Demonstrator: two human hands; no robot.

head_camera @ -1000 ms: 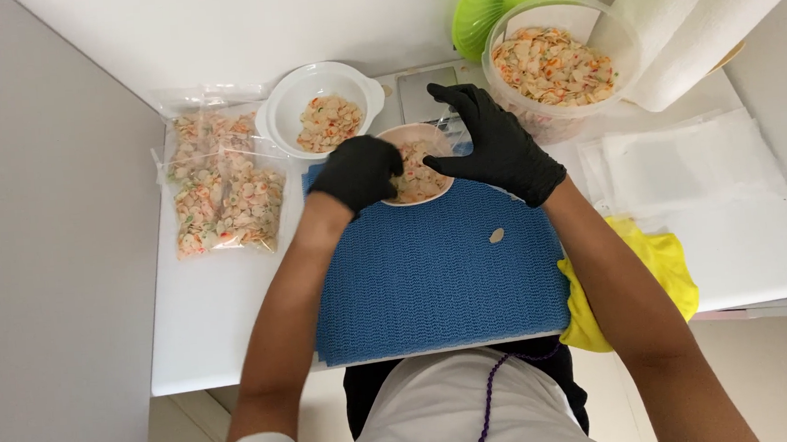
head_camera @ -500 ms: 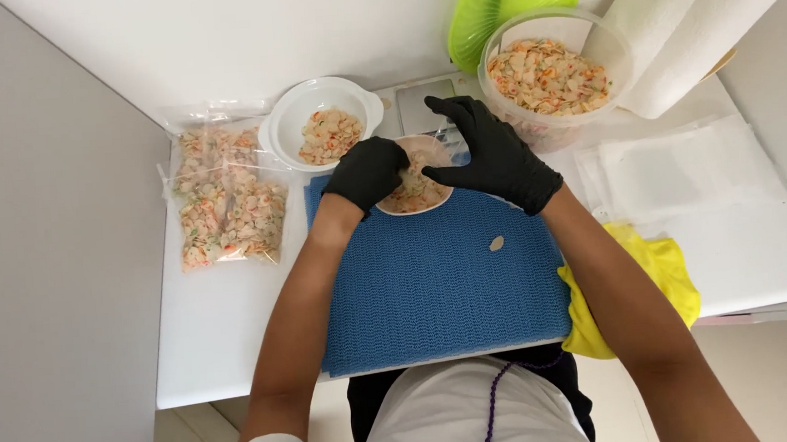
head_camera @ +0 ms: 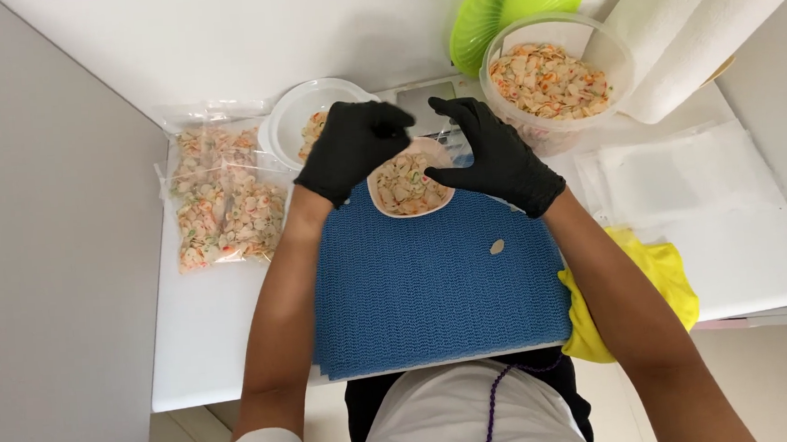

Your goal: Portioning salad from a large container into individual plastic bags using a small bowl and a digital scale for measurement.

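Observation:
A small shallow bowl [head_camera: 412, 189] of pale, orange-flecked shell-shaped pieces sits at the far edge of a blue woven mat [head_camera: 434, 291]. My left hand [head_camera: 351, 149], in a black glove, curls over the bowl's left and far rim. It partly covers a white round bowl [head_camera: 306, 108] holding the same pieces. My right hand [head_camera: 497, 158], also gloved, grips the small bowl's right rim with its thumb, fingers stretched behind it. One loose piece [head_camera: 497, 246] lies on the mat.
Several filled clear bags [head_camera: 221, 202] lie at the left of the white table [head_camera: 210, 350]. A large clear tub [head_camera: 550, 77] of pieces, a green bowl [head_camera: 499, 5], a paper towel roll [head_camera: 691, 30], a small scale [head_camera: 431, 96] and a yellow cloth [head_camera: 666, 277] are nearby.
My left hand has shifted up over the small bowl's far rim, its fingers now pointing right. My right hand stays at the bowl's right side.

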